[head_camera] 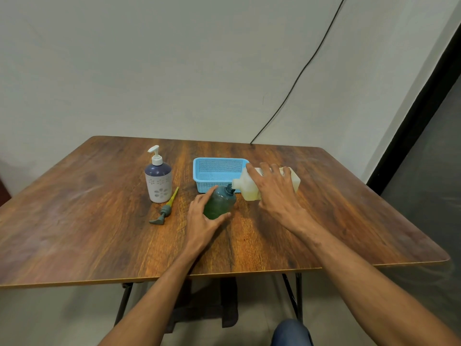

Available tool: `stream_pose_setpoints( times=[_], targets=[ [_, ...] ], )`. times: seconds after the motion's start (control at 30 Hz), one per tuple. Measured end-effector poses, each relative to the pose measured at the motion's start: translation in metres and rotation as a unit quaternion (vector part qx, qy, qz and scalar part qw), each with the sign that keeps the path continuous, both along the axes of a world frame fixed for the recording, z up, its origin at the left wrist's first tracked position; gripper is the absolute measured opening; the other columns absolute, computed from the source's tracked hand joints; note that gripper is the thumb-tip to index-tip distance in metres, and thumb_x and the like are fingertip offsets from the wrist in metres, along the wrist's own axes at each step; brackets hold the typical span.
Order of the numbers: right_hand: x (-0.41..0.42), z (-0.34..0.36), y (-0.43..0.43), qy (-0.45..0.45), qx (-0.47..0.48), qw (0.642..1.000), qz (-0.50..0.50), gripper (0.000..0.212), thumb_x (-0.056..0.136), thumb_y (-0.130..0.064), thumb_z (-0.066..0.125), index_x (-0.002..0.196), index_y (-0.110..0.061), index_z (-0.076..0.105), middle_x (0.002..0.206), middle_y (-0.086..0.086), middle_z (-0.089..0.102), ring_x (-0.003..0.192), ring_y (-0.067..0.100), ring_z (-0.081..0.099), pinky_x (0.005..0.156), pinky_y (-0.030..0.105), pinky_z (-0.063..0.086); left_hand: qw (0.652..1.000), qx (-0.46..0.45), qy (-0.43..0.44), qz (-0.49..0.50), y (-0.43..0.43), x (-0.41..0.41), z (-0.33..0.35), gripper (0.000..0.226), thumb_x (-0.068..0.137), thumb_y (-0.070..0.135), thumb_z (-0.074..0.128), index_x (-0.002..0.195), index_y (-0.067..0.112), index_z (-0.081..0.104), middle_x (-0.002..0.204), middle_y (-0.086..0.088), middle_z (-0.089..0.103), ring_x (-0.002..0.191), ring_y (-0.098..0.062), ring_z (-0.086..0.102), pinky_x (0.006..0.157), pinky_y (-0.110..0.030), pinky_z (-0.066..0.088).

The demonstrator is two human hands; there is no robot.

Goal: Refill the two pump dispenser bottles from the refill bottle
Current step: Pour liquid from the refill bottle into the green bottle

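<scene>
Your right hand [274, 188] grips the refill bottle [245, 187] from above, with the fingers spread over its top side and curled round it. This pale, half-clear bottle is tipped on its side above the table [99, 233], and its short neck points left, down to the open mouth of the green dispenser bottle [220, 202]. I cannot tell if liquid is flowing. Your left hand [203, 221] holds the green dispenser bottle round its body, forefinger on the far side and thumb on the near side. The bottle stands on the table, just in front of the blue mesh basket [219, 160]. Its pump head [166, 208], grey with a yellow tube, lies flat on the wood to the left of it. Behind the pump head stands the second dispenser bottle [158, 181], navy and white with flower marks, upright and with its white pump on it.
</scene>
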State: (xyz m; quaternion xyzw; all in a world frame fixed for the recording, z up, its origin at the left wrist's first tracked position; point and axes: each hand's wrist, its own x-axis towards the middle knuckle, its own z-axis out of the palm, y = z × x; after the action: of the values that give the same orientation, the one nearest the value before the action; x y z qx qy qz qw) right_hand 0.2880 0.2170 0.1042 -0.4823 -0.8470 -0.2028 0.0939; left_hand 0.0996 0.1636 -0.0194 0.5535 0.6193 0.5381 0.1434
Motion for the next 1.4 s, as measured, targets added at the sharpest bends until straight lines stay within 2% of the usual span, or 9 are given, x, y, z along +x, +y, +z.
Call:
stream_pose_setpoints(
  times=[0.6, 1.4],
  targets=[
    [-0.0015, 0.0020, -0.0005, -0.008, -0.007, 1.000, -0.002, 0.101, 0.077, -0.025, 0.082, 0.158, -0.025, 0.022, 0.153, 0.014, 0.040, 0.136, 0.037, 0.041, 0.110, 0.061, 0.032, 1.000, 0.001, -0.002, 0.001, -0.0006, -0.0001, 0.0005, 0.086, 0.078, 0.040, 0.087, 0.151, 0.039, 0.042, 0.142, 0.001, 0.053, 0.131, -0.017, 0.047, 0.110, -0.048, 0.046],
    [-0.0019, 0.0033, -0.0040, -0.009, 0.005, 1.000, -0.003, 0.098, 0.076, -0.022, 0.081, 0.157, -0.025, 0.025, 0.150, 0.014, 0.043, 0.134, 0.039, 0.042, 0.106, 0.060, 0.032, 1.000, 0.006, -0.003, 0.004, -0.0021, 0.0000, 0.0002, 0.086, 0.077, 0.041, 0.088, 0.151, 0.039, 0.044, 0.139, 0.004, 0.054, 0.128, -0.014, 0.048, 0.108, -0.046, 0.048]
  ],
)
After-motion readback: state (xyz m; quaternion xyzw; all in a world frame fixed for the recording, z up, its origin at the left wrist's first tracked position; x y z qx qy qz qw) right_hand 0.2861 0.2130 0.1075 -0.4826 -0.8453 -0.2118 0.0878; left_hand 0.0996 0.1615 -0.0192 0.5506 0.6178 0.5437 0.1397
